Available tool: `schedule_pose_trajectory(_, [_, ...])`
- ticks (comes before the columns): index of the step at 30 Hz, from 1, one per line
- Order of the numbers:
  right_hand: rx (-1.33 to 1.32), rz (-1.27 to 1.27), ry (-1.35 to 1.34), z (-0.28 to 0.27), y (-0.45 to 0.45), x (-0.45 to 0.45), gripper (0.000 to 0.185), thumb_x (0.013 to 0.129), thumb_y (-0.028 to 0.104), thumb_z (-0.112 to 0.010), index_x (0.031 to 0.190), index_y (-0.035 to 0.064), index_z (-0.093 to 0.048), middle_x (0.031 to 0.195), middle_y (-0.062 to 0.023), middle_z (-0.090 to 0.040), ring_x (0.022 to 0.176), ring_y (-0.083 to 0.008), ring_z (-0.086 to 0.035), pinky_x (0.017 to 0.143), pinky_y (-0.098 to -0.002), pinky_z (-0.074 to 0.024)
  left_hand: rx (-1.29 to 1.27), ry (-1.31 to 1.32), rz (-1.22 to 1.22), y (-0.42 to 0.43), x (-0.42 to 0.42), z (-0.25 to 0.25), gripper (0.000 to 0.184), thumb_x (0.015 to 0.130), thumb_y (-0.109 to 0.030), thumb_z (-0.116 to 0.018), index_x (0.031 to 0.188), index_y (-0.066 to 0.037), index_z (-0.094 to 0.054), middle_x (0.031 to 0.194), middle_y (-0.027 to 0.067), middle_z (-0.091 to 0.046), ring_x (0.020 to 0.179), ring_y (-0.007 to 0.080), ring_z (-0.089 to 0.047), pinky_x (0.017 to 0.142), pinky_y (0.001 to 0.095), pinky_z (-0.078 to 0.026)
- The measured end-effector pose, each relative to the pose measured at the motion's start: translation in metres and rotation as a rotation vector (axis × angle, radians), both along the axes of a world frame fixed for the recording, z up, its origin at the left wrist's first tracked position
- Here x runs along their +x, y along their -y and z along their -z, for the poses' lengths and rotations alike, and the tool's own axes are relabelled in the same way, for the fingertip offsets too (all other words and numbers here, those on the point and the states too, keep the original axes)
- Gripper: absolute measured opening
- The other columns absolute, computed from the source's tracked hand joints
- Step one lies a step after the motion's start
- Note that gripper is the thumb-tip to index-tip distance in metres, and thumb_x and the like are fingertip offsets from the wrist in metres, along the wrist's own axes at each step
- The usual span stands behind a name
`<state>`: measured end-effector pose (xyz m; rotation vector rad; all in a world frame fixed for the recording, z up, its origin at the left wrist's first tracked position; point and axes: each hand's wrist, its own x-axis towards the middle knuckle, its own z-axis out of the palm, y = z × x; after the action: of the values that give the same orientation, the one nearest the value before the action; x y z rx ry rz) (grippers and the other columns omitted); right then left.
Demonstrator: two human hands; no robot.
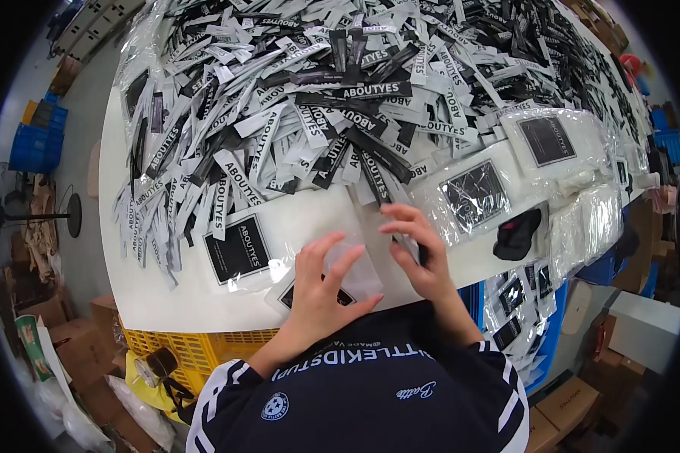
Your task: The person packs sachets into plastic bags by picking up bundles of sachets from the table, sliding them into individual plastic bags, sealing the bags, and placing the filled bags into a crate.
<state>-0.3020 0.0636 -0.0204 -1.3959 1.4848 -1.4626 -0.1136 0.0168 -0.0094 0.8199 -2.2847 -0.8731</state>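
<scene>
My left hand [321, 291] hovers over or rests on a clear plastic bag with a black label [285, 296] at the table's near edge; its fingers are spread and curved. To its right, my right hand [423, 257] has bent fingers, with a narrow strip packet [409, 246], partly hidden, between fingers and thumb. Just left of my hands lies a frosted bag with a black ABOUTYES label [238, 248]. Beyond the hands is a large heap of black and white ABOUTYES strip packets [340, 106].
Labelled clear bags [472, 192] lie to the right, beside a small black item [517, 234]. A yellow crate [204, 347] stands below the table's near left edge. At the lower right, a blue bin [555, 321] holds several labelled bags. A fan [72, 215] stands at far left.
</scene>
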Motion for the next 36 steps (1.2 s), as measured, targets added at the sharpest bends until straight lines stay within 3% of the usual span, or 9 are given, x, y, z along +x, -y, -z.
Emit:
schedule_pose_trajectory(2, [0.087,0.012,-0.123,-0.003,-0.002,-0.008,0.012,0.091,0.007,-0.051,0.099,-0.0004,-0.057,0.113,-0.0195,-0.058,0.107,-0.0235,-0.057,0.092,-0.0335,-0.0441,0.065,0.033,-0.023,0.0,-0.005,0.001,0.089,0.059,-0.025,-0.083,0.135,-0.011,-0.04,0.132,0.0197,-0.039,0.116,0.0384,-0.042,0.096,0.0469,-0.036])
schedule_pose_trajectory(6, [-0.18,-0.027,0.853,-0.016,-0.008,0.002,0.018,0.097,0.012,-0.043,0.108,-0.0003,-0.049,0.119,-0.0251,-0.054,0.119,-0.0364,-0.05,0.103,-0.0497,-0.0359,0.131,0.022,-0.026,-0.001,-0.013,0.001,0.1,0.057,-0.025,-0.084,0.139,-0.004,-0.031,0.134,0.0213,-0.038,0.117,0.0384,-0.042,0.097,0.0469,-0.036])
schedule_pose_trajectory(11, [0.196,-0.165,0.449,-0.013,0.001,0.02,0.015,0.093,0.012,-0.053,0.1,-0.001,-0.058,0.133,-0.0176,-0.048,0.115,-0.0226,-0.053,0.096,-0.0344,-0.0406,0.063,-0.135,0.022,-0.005,-0.013,0.005,0.106,0.054,-0.023,-0.087,0.141,-0.004,-0.028,0.135,0.0215,-0.037,0.117,0.0396,-0.042,0.097,0.0464,-0.036])
schedule_pose_trajectory(15, [0.148,-0.088,0.731,-0.016,-0.004,0.026,0.016,0.09,0.007,-0.057,0.104,-0.002,-0.058,0.131,-0.0182,-0.049,0.109,-0.0234,-0.058,0.093,-0.0336,-0.0442,0.139,-0.072,0.005,0.018,-0.001,-0.013,0.107,0.056,-0.022,-0.086,0.143,-0.008,-0.026,0.135,0.0203,-0.039,0.113,0.0368,-0.047,0.087,0.0413,-0.043])
schedule_pose_trajectory(16, [0.126,-0.07,0.823,-0.016,-0.005,0.027,0.017,0.089,0.006,-0.058,0.105,-0.0023,-0.058,0.131,-0.0183,-0.049,0.108,-0.0236,-0.059,0.092,-0.0334,-0.0449,0.326,-0.102,-0.059,0.025,0.002,-0.019,0.07,0.07,-0.02,-0.079,0.13,-0.005,-0.047,0.116,0.0198,-0.056,0.094,0.0313,-0.058,0.072,0.0344,-0.047])
schedule_pose_trajectory(19, [0.031,0.062,0.645,-0.029,-0.003,0.025,0.018,0.089,0.003,-0.058,0.106,-0.0031,-0.058,0.127,-0.0184,-0.052,0.106,-0.0252,-0.06,0.091,-0.0335,-0.0468,0.505,0.236,0.048,0.034,0.023,-0.017,0.027,0.083,-0.017,-0.067,0.105,-0.002,-0.063,0.085,0.0177,-0.063,0.069,0.0274,-0.061,0.058,0.031,-0.046])
schedule_pose_trajectory(23, [0.217,0.115,-0.144,-0.035,-0.01,0.01,0.016,0.088,0.0,-0.059,0.103,-0.0031,-0.064,0.098,-0.0121,-0.068,0.097,-0.0203,-0.065,0.082,-0.0274,-0.0494,0.456,0.083,-0.012,0.027,0.021,-0.016,0.016,0.089,-0.016,-0.06,0.09,-0.001,-0.066,0.066,0.0157,-0.059,0.055,0.0271,-0.057,0.052,0.0312,-0.044])
schedule_pose_trajectory(28, [0.546,-0.401,0.543,-0.014,-0.013,-0.013,0.027,0.091,0.008,-0.057,0.114,-0.0052,-0.061,0.093,-0.0036,-0.067,0.084,-0.006,-0.055,0.073,-0.0224,-0.0462,0.507,0.069,0.077,0.026,0.026,-0.014,0.016,0.089,-0.017,-0.06,0.094,-0.002,-0.066,0.067,0.016,-0.059,0.056,0.0284,-0.057,0.052,0.0314,-0.044])
schedule_pose_trajectory(36, [0.785,-0.714,0.286,-0.001,-0.001,-0.01,0.031,0.082,0.011,-0.068,0.109,-0.0048,-0.063,0.091,-0.0039,-0.067,0.08,-0.0056,-0.056,0.069,-0.0213,-0.0457,0.544,0.204,0.249,0.026,0.024,-0.019,0.015,0.084,-0.018,-0.066,0.087,-0.004,-0.065,0.065,0.0169,-0.057,0.054,0.0318,-0.053,0.05,0.0332,-0.042])
